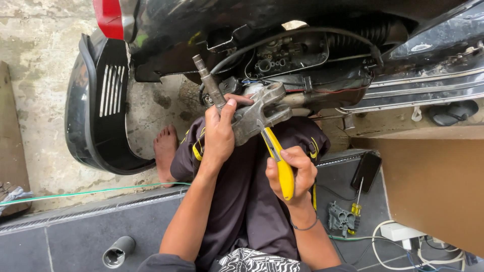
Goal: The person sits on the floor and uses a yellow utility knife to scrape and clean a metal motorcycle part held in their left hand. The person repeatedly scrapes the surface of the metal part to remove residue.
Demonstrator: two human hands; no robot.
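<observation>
My left hand [220, 135] grips a grey metal scooter part [252, 115], a cast bracket with a threaded shaft sticking up and to the left. My right hand [291, 174] is closed around the yellow handle of a tool [280, 162] whose front end reaches up into the bracket from below. Both hands are over my lap, in front of the open underside of a black scooter [282, 50] with engine parts and hoses exposed.
A black body panel [96, 106] leans at the left. My bare foot [165, 151] rests on the concrete. A metal socket [118, 251] lies on the dark tiles at the lower left. A phone [366, 171], a screwdriver [357, 204], a grey part [340, 218] and white cables [403, 236] lie at the right.
</observation>
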